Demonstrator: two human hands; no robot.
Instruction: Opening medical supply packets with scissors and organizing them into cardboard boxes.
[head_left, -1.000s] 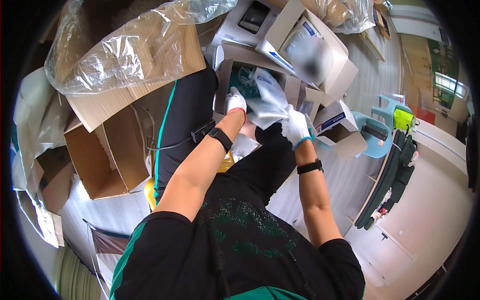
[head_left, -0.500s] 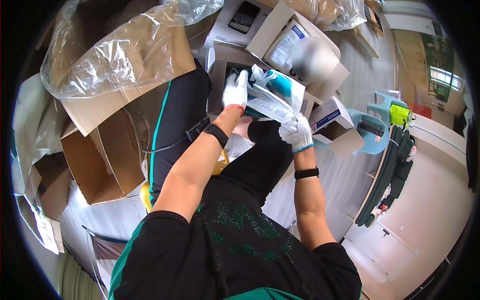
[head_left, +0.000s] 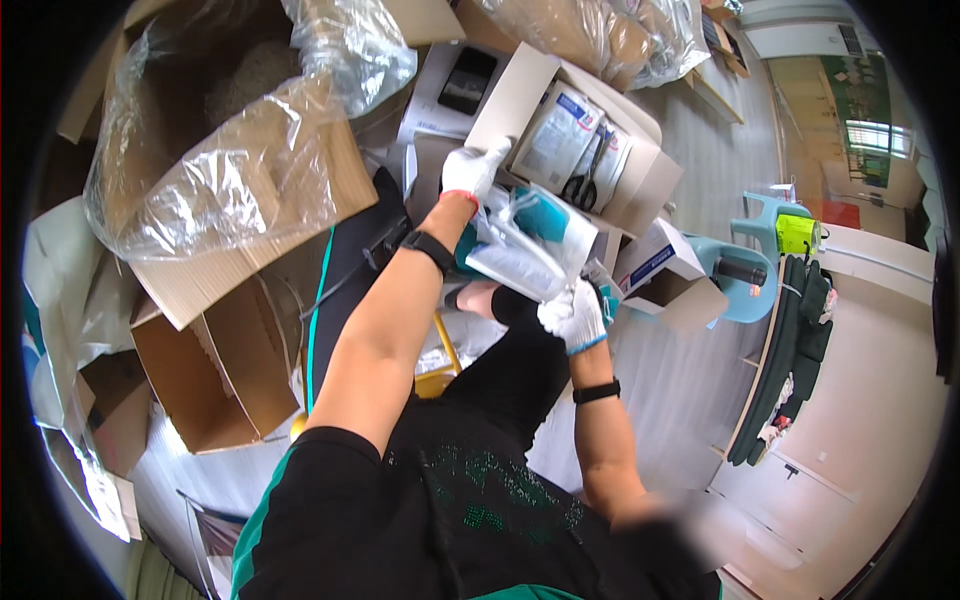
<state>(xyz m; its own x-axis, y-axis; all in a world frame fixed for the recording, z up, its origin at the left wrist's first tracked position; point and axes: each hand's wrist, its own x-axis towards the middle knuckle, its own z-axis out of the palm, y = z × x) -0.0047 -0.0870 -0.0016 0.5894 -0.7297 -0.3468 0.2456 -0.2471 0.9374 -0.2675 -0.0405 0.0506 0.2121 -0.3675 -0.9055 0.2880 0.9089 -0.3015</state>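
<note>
My right hand (head_left: 573,317), in a white knit glove with a blue cuff, grips the lower end of a clear plastic bag (head_left: 520,262). The bag has a white printed panel and teal contents (head_left: 541,217) that I cannot name. My left hand (head_left: 470,170), gloved in white with a red cuff, is at the bag's far left, its fingers stretched toward the flap of an open carton (head_left: 512,98). Whether it touches the flap I cannot tell. Inside that carton lie flat printed packets (head_left: 560,138) and black-handled scissors (head_left: 582,190).
A phone (head_left: 468,82) rests on a white box at the back. Left are a large plastic-lined carton (head_left: 240,190) and an empty brown box (head_left: 215,380). Right stand a small open white carton (head_left: 665,262), a light-blue stool (head_left: 752,300) and a dark green bench (head_left: 785,360).
The bag and my right hand have come nearer and slightly left. My left hand has lifted from the teal things toward the carton flap. The packets and scissors are now uncovered.
</note>
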